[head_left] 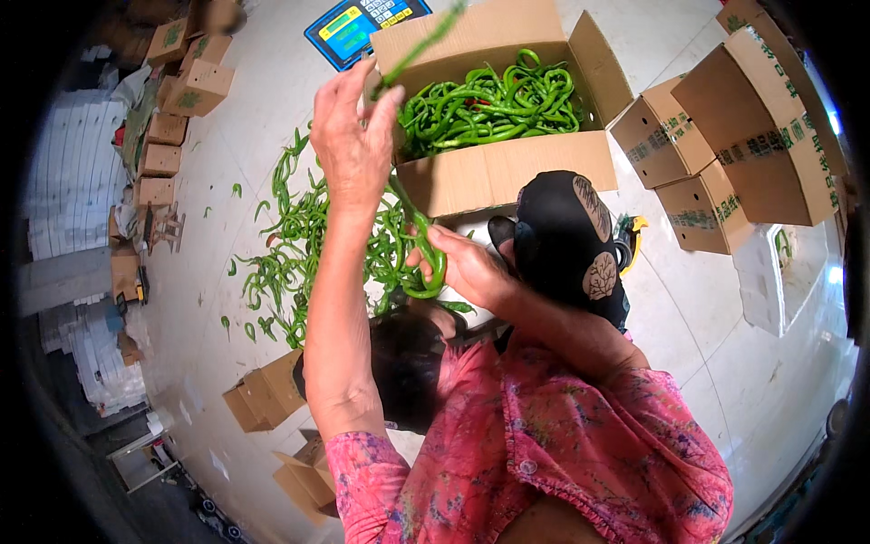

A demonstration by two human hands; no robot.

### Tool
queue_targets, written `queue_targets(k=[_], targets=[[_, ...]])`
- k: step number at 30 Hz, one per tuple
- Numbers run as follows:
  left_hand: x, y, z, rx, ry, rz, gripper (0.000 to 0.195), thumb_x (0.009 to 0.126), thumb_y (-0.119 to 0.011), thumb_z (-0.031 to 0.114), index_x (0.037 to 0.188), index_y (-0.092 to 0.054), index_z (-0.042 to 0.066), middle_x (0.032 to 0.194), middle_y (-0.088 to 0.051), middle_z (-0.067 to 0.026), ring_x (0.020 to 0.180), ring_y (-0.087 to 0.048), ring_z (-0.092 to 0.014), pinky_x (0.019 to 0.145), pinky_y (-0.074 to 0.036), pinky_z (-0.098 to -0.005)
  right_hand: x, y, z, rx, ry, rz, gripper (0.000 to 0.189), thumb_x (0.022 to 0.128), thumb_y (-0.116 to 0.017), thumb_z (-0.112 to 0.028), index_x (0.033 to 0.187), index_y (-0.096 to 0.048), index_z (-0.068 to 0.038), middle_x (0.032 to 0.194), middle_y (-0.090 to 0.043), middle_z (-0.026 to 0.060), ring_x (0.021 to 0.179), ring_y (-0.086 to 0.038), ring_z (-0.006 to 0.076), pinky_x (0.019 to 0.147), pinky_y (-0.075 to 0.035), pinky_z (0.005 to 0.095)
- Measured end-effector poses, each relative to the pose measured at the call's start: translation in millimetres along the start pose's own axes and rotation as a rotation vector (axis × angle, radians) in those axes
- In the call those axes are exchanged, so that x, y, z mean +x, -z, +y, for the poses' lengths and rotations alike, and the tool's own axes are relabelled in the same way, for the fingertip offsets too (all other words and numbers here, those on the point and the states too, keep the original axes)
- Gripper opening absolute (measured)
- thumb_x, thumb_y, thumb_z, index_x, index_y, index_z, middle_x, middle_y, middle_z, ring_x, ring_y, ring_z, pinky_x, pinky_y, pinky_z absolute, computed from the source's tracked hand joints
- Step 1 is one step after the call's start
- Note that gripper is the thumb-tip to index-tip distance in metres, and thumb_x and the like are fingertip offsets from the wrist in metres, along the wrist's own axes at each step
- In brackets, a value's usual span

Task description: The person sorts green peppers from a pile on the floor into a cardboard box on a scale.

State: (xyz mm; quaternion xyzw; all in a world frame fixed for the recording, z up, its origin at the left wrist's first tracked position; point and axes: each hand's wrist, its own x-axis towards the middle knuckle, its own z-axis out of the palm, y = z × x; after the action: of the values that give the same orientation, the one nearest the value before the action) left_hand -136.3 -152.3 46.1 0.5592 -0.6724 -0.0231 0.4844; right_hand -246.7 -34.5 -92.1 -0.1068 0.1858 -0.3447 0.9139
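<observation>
My left hand [357, 136] is raised at the near left corner of an open cardboard box [503, 166]. A long green chili pepper [425, 47], blurred, runs up and right from between its thumb and fingers. Inside the box lies a heap of long, curled green peppers [489, 102] with a bit of red among them. Lower down, my right hand [469, 265] grips green chili peppers [431, 255], one of them bent in a hook. Loose green peppers [299, 224] are spread over the floor to the left, partly hidden behind my left forearm.
A blue digital scale display [357, 30] stands behind the box. Cardboard boxes [707, 156] are stacked at the right, above a white foam box [781, 272]. A yellow-handled tape dispenser [632, 241] lies beside my knee. Small cartons [204, 88] line the left side; another open carton [265, 394] sits lower left.
</observation>
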Motion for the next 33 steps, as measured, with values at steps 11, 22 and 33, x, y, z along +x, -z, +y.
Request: queue_targets(k=[11,22,33], targets=[[-152,50,13,0.073,0.503,-0.542,0.042,0.073,-0.081,0.013,0.111,-0.065,0.004,0.090,-0.061,-0.0065,0.079,-0.061,-0.017,0.069,-0.050,-0.0318,4,3,3,0.076,0.196,-0.031,0.032,0.106,-0.041,-0.027,0.126,-0.052,-0.005,0.109,-0.059,0.0045,0.099,-0.055,0.0148,0.093,-0.044,0.0317],[-187,57,4,0.052,0.571,-0.244,0.024,0.087,-0.066,0.006,0.110,-0.066,-0.001,0.093,-0.064,-0.0110,0.080,-0.062,-0.020,0.073,-0.049,-0.0308,-5,6,-4,-0.755,0.047,0.054,0.033,0.103,-0.046,-0.033,0.120,-0.057,-0.008,0.095,-0.062,-0.0006,0.079,-0.052,0.0071,0.066,-0.043,0.0234],[-101,114,4,-0.217,0.700,-0.017,0.030,0.094,-0.062,0.015,0.121,-0.060,0.002,0.095,-0.066,-0.0045,0.084,-0.060,-0.011,0.071,-0.048,-0.0245,-24,-35,-20,-0.725,-0.086,0.086,0.030,0.097,-0.055,-0.030,0.116,-0.059,-0.007,0.082,-0.060,0.0003,0.069,-0.051,0.0070,0.062,-0.043,0.0229]])
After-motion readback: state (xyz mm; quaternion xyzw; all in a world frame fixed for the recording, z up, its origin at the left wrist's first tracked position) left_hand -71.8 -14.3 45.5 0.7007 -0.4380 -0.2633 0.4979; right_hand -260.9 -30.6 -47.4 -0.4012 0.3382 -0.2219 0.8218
